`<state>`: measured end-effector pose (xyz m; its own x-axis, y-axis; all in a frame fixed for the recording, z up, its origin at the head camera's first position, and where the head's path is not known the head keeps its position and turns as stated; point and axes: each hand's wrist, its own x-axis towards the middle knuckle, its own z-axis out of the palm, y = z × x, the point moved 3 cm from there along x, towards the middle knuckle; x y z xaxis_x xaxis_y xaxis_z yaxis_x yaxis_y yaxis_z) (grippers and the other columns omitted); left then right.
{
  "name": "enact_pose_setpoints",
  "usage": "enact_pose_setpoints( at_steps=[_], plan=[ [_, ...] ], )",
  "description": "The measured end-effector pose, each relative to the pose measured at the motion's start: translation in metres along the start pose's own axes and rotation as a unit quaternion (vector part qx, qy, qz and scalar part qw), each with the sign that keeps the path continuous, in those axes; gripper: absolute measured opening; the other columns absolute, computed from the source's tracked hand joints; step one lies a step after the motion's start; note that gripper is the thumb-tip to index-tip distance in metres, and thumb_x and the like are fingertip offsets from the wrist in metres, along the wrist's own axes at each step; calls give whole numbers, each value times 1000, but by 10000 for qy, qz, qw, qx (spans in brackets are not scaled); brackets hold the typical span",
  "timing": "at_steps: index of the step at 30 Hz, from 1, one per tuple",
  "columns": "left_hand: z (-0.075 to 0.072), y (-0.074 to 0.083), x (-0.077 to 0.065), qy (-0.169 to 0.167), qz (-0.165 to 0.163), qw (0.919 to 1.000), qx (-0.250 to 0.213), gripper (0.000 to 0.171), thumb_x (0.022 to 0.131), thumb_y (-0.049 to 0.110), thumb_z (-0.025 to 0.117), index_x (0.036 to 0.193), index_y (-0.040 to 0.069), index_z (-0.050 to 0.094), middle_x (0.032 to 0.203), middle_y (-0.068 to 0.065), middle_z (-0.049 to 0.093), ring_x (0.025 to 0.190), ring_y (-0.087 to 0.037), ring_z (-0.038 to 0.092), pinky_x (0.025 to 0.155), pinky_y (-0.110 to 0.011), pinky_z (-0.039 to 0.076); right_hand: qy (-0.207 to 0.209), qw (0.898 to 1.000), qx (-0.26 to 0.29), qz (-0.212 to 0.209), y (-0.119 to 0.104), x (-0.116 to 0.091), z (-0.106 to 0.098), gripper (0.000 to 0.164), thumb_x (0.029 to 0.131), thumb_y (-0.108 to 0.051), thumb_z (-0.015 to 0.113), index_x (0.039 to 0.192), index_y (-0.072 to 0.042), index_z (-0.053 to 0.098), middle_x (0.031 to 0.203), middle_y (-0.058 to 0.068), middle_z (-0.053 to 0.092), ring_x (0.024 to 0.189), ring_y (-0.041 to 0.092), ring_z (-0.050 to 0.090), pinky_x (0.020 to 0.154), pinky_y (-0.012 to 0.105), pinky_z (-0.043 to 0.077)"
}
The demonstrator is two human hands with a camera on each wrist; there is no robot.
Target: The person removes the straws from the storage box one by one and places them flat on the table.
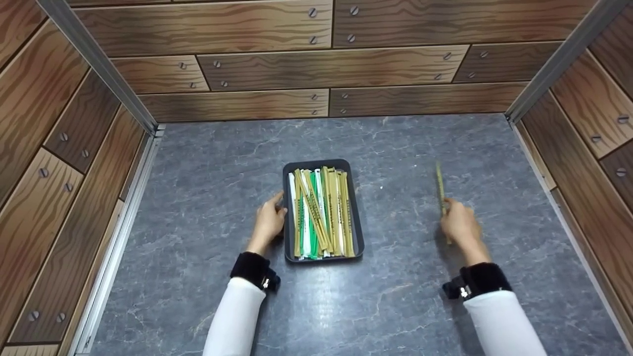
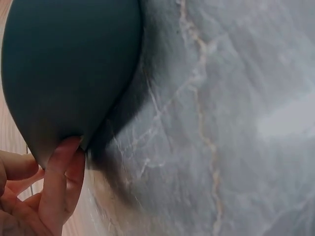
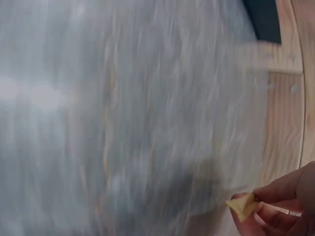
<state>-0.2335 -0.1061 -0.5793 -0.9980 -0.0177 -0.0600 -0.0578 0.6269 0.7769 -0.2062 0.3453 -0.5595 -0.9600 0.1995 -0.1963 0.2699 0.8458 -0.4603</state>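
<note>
A black tray (image 1: 324, 260) sits on the table, filled with long thin wrapped straws (image 1: 339, 212) in brown, green and white sleeves, some printed with dark lettering. At its left side my left hand (image 1: 269, 218) grips the edge; the left wrist view shows fingers and thumb pinching the dark tray wall (image 2: 69, 64). Well to the right of the tray, my right hand (image 1: 462, 225) holds one brown wrapped straw (image 1: 440, 180) that points away from me, blurred by motion. Its folded paper end (image 3: 242, 205) shows between thumb and fingers in the right wrist view.
Grey marbled tabletop (image 1: 212, 188) surrounds the tray. Wood-patterned panels (image 1: 326, 69) close off the back and both sides, with metal strips (image 1: 113, 212) along the side edges. A few tiny white specks (image 1: 381, 187) lie right of the tray.
</note>
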Motion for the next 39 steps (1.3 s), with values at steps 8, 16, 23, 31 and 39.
enact_pose_setpoints(
  at_steps=[8, 16, 23, 31, 39],
  plan=[
    [1, 2, 0, 57, -10, 10000, -81, 49, 94, 0, 60, 142, 3, 51, 106, -20, 69, 97, -31, 65, 88, -44, 51, 20, 9959, -704, 573, 40, 11, -19, 46, 97, -13, 47, 143, -10, 49, 122, 39, 53, 100, 60, 54, 71, 66, 46],
    [2, 4, 0, -74, -100, 9998, -140, 51, 95, 0, 59, 144, 4, 49, 112, -20, 68, 100, -32, 65, 87, -43, 52, 371, 9891, -1202, 759, 56, 12, -18, 31, 102, -15, 40, 116, 3, 60, 106, 42, 57, 91, 61, 57, 64, 68, 47],
    [0, 2, -1, -52, -122, 9999, -107, 50, 94, 0, 60, 143, 4, 50, 108, -20, 69, 99, -31, 65, 88, -42, 52, 143, 9896, -1198, 778, 58, 12, -14, 34, 104, -13, 36, 124, 3, 58, 109, 43, 55, 94, 60, 57, 67, 68, 47],
    [-2, 2, 1, -18, -71, 9998, -185, 51, 92, -1, 61, 143, 3, 50, 106, -20, 69, 96, -31, 64, 88, -42, 51, 427, 9924, -986, 602, 41, 7, -20, 40, 100, -15, 45, 138, -4, 52, 116, 40, 49, 104, 60, 48, 80, 69, 43],
    [-2, 2, 1, -37, -142, 9997, -179, 51, 92, -1, 62, 142, 3, 51, 106, -20, 69, 98, -31, 64, 90, -42, 51, 1765, 9792, -139, -994, -48, -14, -11, 43, 84, -1, 63, 126, 1, 63, 118, 32, 55, 106, 53, 51, 85, 64, 44]
  ],
)
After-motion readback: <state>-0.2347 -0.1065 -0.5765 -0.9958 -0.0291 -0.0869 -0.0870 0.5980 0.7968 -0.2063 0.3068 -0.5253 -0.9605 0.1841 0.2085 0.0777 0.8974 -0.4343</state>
